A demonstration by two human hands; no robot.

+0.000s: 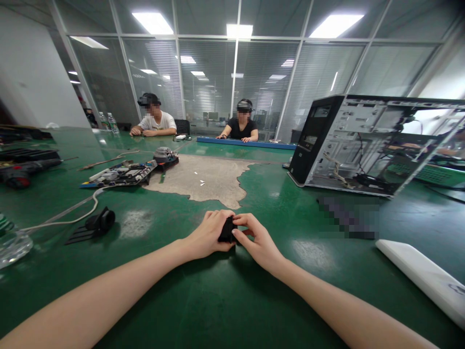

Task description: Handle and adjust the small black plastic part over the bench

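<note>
Between my two hands, just above or on the green table, is a small black blocky part [226, 230]; its exact kind does not show. My left hand [208, 233] wraps round it from the left, with the thumb side along its near edge. From the right, my right hand [258, 238] pinches its side with thumb and forefinger. The fingers cover much of the part. To the left lies a black plastic piece with a round opening and flat prongs [98, 224].
A circuit board [123, 173] with a fan cooler [166, 156] lies far left. At right stands an open computer case [337, 145], with a white slab [417, 271] nearer me. A clear bottle [14, 245] is at the left edge. Two people sit across the green table [203, 300].
</note>
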